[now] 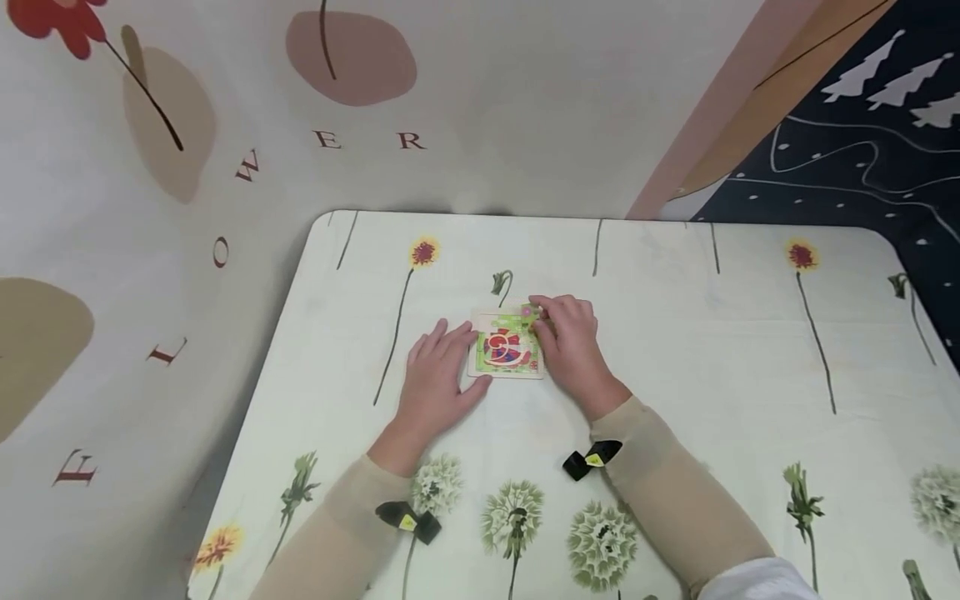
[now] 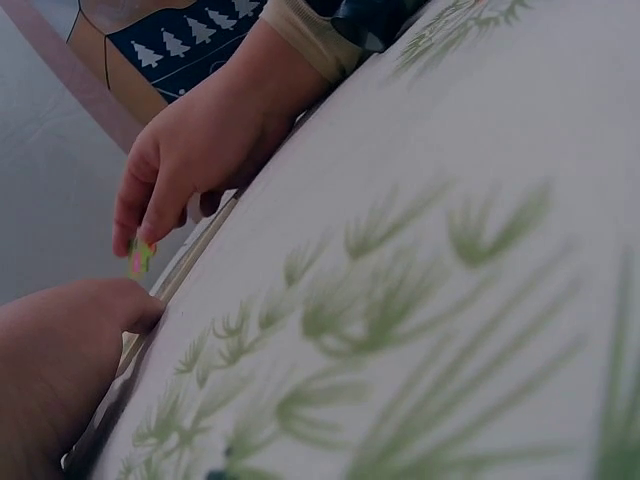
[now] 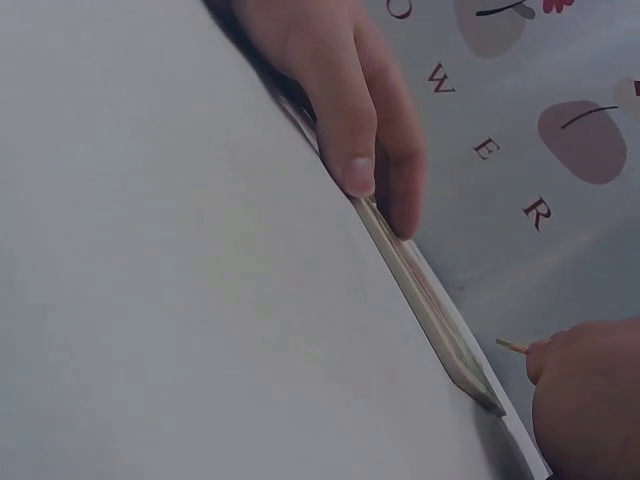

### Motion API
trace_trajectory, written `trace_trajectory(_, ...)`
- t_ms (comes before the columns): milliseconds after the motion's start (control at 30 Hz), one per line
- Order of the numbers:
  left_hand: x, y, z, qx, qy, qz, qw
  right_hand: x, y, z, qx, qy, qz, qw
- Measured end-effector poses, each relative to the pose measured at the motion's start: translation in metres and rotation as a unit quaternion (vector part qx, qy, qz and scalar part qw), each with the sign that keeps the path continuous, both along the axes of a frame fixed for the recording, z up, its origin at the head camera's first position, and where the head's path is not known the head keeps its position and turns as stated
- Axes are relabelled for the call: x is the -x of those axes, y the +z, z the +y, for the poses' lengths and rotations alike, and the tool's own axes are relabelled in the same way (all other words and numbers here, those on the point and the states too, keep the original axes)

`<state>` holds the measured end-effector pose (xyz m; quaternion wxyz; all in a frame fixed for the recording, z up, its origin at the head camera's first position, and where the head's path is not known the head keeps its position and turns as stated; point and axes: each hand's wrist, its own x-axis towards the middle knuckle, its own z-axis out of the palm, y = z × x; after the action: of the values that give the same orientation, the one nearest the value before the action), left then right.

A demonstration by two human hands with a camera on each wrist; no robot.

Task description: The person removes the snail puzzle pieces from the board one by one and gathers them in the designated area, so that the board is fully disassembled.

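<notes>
A small square wooden jigsaw puzzle board (image 1: pixel 517 375) with a pale rim lies flat on the table, showing a red snail on green. Along its left edge rest the outstretched fingers of my left hand (image 1: pixel 435 375), while the thumb touches near the lower left corner. My right hand (image 1: pixel 573 342) pinches a small green puzzle piece (image 2: pixel 139 258) with a pink spot between thumb and fingers. In the right wrist view that piece (image 3: pixel 512 346) is held tilted, above the board. From the head it overlaps the upper right corner.
A white cloth with printed flowers and dandelions covers the table (image 1: pixel 712 350). Behind its far edge hangs a pale backdrop (image 1: pixel 525 125) with printed letters, beside a dark panel (image 1: pixel 847 158) with white trees. Black wrist cameras sit on both sleeves.
</notes>
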<state>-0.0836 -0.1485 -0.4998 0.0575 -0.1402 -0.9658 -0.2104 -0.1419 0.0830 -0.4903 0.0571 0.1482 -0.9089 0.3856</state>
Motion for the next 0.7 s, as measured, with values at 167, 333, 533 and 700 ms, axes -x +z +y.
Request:
trace_trajectory(167,-0.001,0.003,-0.001,-0.004,0.003,-0.005,1.0,-0.001,-0.002,0.016,0.01,-0.011,0.009,0.9998)
trace_trajectory(333,-0.001,0.003,0.0,-0.002,0.001,-0.011,0.9999,-0.004,-0.004,0.031,0.009,-0.014,0.021,0.9996)
trace_trajectory(533,-0.001,0.003,0.001,0.001,0.001,-0.008,1.0,-0.004,-0.005,0.044,0.012,-0.032,0.028,0.999)
trace_trajectory(700,-0.001,0.003,0.001,0.001,0.001,-0.008,1.0,-0.005,-0.005,0.051,0.0,-0.048,0.026,0.9985)
